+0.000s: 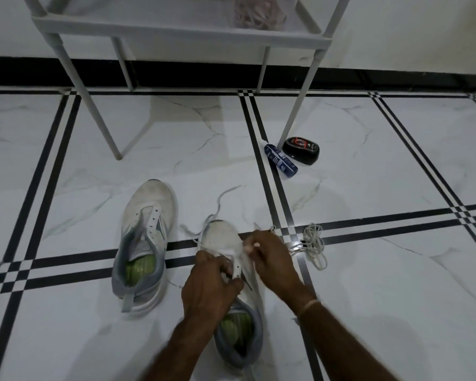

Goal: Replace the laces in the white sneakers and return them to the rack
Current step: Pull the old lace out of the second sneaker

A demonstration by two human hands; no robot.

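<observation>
On the low shelf of the rack [176, 31] at the far edge sits a pinkish, see-through bundle [259, 12], too blurred to tell what it holds. Each shoe carries a green insole inside its grey-lined opening. The sneaker you are working on [221, 235] lies on the tiled floor [382, 284] right in front of you, near centre, its long axis running near to far, toe pointing away from you and leaning a little left, heel nearest you. Your left hand [206, 287] grips it at the throat, fingers curled round the eyelet flap and thumb on top. Your right hand [270, 257] pinches a white lace [220, 200] just above the eyelets; the lace's free ends trail over the toe and out onto the floor beyond it. The second sneaker [149, 215] stands just to the left, apart from your hands, also toe-away and tilted slightly right, its eyelets showing as dark holes. A loose coil of lace [313, 243] lies to the right of your right hand. Farther off, by the rack's right front leg, a blue bottle [280, 159] lies on its side beside a black oval polish case [301, 149].
</observation>
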